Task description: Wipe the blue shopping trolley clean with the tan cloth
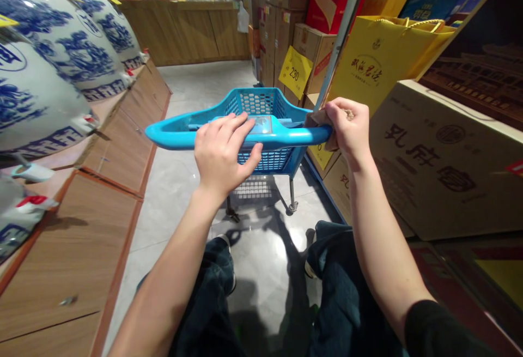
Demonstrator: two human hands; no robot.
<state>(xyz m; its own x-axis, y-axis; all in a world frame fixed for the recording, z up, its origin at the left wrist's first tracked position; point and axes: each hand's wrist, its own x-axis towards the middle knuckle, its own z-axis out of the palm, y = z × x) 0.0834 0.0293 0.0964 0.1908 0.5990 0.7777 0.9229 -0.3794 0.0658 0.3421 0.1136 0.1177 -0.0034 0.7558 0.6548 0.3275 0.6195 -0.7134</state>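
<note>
A blue shopping cart (281, 138) stands right in front of me, its handle bar running across the view. My left hand (223, 150) lies over the middle of the handle, with its fingers stretched across the bar and the thumb apart on the near side. At the handle's right end, my right hand (349, 128) is closed in a fist. Crumpled brownish material (321, 120) shows on both sides of that fist, against the bar; what it is exactly I cannot make out. Latticed walls of the cart's basket (255, 101) show beyond the handle.
Large blue-and-white jars (85, 41) stand on wooden cabinets (69, 259) along the left. Stacked cartons (449, 166), a yellow gift bag (376, 52) and a metal post (341, 35) line the right, close to the cart. A wooden counter (183, 32) with packaged goods crosses the far end.
</note>
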